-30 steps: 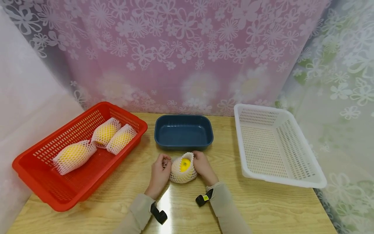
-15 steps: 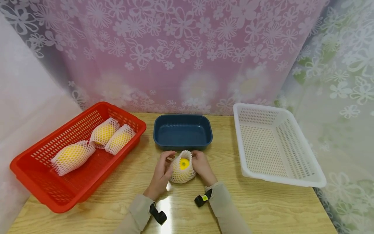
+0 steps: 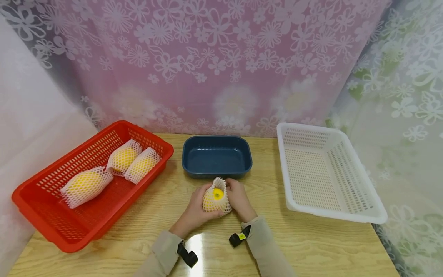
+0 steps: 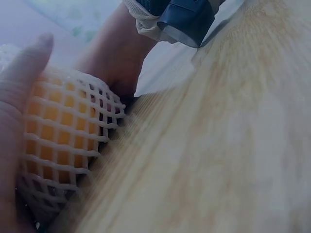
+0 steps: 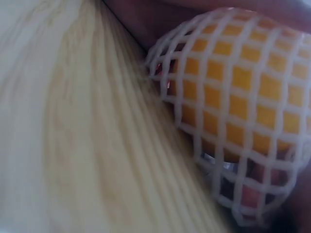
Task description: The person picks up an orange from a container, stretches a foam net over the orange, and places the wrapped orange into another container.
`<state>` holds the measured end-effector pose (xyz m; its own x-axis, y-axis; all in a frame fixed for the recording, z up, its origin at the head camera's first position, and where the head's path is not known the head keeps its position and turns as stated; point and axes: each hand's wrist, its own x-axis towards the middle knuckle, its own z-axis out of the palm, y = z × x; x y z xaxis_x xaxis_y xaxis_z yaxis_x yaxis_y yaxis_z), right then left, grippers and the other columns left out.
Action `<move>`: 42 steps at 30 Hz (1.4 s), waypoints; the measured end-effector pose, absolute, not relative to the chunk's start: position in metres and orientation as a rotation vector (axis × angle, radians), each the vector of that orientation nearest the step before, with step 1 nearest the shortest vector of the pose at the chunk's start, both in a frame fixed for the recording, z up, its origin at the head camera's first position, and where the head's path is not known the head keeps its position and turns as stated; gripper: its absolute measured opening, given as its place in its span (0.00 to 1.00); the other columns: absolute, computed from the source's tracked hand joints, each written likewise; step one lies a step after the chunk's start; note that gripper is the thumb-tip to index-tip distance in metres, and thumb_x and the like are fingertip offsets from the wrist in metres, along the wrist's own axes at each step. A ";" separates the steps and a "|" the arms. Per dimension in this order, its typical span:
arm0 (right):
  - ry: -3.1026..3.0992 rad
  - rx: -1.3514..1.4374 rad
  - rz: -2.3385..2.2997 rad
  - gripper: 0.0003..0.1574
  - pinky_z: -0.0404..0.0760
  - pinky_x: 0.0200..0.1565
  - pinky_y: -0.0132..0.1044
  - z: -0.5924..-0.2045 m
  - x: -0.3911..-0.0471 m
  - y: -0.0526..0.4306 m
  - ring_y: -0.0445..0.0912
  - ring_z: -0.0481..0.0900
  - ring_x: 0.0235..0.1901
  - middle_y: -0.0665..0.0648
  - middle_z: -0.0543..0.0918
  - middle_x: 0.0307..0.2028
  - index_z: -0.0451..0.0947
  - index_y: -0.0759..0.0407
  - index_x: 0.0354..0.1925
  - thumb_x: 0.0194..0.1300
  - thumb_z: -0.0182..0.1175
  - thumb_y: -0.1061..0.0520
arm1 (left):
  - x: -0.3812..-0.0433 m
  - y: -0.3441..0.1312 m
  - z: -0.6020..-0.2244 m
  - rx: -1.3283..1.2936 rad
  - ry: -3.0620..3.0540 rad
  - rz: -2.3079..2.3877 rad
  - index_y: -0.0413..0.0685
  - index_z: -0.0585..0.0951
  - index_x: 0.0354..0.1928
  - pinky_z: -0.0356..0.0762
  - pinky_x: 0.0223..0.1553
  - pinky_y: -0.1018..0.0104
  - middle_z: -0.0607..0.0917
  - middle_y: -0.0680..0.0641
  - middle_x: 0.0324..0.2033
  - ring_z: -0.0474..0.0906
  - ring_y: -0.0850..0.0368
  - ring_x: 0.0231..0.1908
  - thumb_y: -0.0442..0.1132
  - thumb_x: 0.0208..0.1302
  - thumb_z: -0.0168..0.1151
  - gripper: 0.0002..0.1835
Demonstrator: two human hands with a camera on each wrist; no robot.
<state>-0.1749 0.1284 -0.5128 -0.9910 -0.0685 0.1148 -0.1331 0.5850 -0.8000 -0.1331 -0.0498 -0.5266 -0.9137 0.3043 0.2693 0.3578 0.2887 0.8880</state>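
A yellow fruit [image 3: 218, 194] in a white foam net sleeve [image 3: 209, 201] sits on the wooden table in front of me, its stem end showing through the sleeve's opening. My left hand [image 3: 195, 210] grips the netted fruit from the left, thumb across its near side. At the opening's right edge, my right hand [image 3: 240, 201] pinches the foam net; its fingertips are partly hidden. The left wrist view shows the left thumb [image 4: 25, 73] against the mesh. In the right wrist view, the sleeve [image 5: 228, 97] extends past the fruit, loose at the bottom.
Beyond the hands stands a dark blue basin [image 3: 217, 173]. At the left, a red basket [image 3: 114, 209] holds several yellow fruits in foam nets [image 3: 86, 185]. A white basket [image 3: 288, 184] stands at the right. A floral curtain [image 3: 207, 77] hangs behind the table.
My left hand's fingers came away from a small crumpled thing, opened, then closed round the netted fruit. The fruit has tilted slightly; my right hand has stayed on the sleeve's edge.
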 end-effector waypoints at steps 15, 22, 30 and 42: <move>-2.726 0.247 1.379 0.08 0.63 0.24 0.32 -0.516 -0.176 0.130 0.42 0.66 0.21 0.48 0.69 0.18 0.77 0.62 0.28 0.51 0.55 0.71 | -0.131 -0.051 -0.524 -0.626 -2.518 -1.688 0.59 0.69 0.66 0.70 0.57 0.52 0.75 0.57 0.56 0.70 0.57 0.55 0.49 0.35 0.86 0.51; -2.695 0.290 1.712 0.06 0.70 0.27 0.30 -0.516 -0.174 0.132 0.40 0.71 0.24 0.50 0.75 0.23 0.80 0.64 0.37 0.64 0.55 0.66 | -0.131 -0.052 -0.525 -0.574 -2.328 -1.807 0.53 0.65 0.64 0.74 0.56 0.59 0.76 0.52 0.56 0.75 0.55 0.53 0.41 0.34 0.86 0.52; -2.400 0.316 2.776 0.29 0.77 0.53 0.39 -0.508 -0.167 0.129 0.46 0.77 0.53 0.58 0.77 0.56 0.70 0.66 0.65 0.80 0.44 0.47 | -0.130 -0.053 -0.525 -0.510 -2.157 -1.878 0.44 0.63 0.65 0.70 0.56 0.71 0.76 0.44 0.57 0.74 0.54 0.53 0.32 0.33 0.86 0.54; -1.925 0.390 3.225 0.28 0.79 0.52 0.39 -0.516 -0.169 0.131 0.46 0.79 0.52 0.56 0.77 0.54 0.59 0.67 0.68 0.81 0.43 0.51 | -0.122 -0.054 -0.491 -0.462 -2.062 -2.129 0.35 0.61 0.65 0.67 0.57 0.70 0.73 0.42 0.59 0.71 0.57 0.55 0.23 0.40 0.78 0.48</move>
